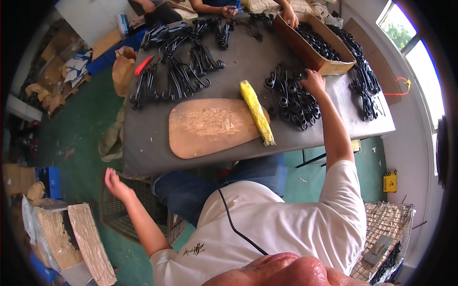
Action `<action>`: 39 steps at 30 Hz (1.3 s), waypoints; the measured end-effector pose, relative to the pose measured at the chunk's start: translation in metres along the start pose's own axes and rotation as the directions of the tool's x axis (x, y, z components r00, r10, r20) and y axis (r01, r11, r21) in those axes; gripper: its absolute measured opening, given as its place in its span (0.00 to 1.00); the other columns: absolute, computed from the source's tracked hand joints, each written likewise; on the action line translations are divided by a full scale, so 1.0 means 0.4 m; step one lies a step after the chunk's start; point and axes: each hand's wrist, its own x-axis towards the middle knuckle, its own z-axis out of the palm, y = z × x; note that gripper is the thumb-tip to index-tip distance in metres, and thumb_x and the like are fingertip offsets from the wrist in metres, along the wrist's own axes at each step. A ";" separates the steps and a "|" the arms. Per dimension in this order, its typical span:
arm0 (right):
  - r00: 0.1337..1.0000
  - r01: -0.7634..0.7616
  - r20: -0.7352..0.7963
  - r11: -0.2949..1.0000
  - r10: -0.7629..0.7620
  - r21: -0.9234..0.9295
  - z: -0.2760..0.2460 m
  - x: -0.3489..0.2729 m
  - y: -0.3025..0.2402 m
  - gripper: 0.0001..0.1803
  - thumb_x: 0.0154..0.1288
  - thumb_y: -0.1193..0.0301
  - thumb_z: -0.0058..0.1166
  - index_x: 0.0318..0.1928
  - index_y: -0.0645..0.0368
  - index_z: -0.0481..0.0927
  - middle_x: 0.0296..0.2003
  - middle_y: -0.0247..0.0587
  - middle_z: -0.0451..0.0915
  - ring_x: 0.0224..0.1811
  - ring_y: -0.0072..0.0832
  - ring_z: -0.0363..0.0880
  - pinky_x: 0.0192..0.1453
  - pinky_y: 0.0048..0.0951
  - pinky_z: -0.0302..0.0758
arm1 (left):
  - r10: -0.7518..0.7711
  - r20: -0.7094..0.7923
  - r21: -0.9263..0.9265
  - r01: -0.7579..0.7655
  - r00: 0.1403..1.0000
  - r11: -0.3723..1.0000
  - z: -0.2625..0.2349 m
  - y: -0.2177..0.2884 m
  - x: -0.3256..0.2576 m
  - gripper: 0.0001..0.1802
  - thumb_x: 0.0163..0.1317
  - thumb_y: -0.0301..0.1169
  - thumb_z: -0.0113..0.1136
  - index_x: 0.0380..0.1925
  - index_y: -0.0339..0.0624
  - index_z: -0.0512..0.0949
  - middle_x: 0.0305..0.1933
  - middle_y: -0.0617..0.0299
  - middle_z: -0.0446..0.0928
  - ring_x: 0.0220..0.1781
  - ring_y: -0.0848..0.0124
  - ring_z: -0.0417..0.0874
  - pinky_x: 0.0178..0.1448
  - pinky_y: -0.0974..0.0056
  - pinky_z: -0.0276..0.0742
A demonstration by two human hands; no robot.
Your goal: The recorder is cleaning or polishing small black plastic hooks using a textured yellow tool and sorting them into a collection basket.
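Observation:
My right hand (313, 82) reaches over the table to a heap of black metal parts (288, 97) with round ends. Its fingers are curled on a black part at the heap's upper edge. My left hand (117, 185) is held off the table's near left corner, above a crate, with fingers stretched and nothing in them. In front of me lies a worn wooden board (210, 126) with a rounded outline. Across its right end rests a long, crinkled yellow bundle (256, 112). Bunches of black hooked rods (179, 76) cover the table's left side.
A cardboard box (343, 66) of black parts stands at the far right, a co-worker's hand (290, 18) at its rim. More black parts (362, 71) line the right edge. A red-handled tool (143, 65) lies far left. A plastic crate (131, 209) sits below the table (148, 143).

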 end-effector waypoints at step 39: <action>0.924 -0.215 0.273 0.225 -0.269 0.950 -0.170 -0.653 -0.404 0.39 0.75 0.75 0.48 0.80 0.50 0.47 0.45 0.39 0.76 0.36 0.19 0.74 0.36 0.25 0.77 | 0.279 0.883 -0.084 -0.459 0.377 0.884 0.637 0.285 -0.308 0.13 0.75 0.36 0.56 0.41 0.36 0.77 0.32 0.61 0.83 0.39 0.74 0.85 0.46 0.67 0.79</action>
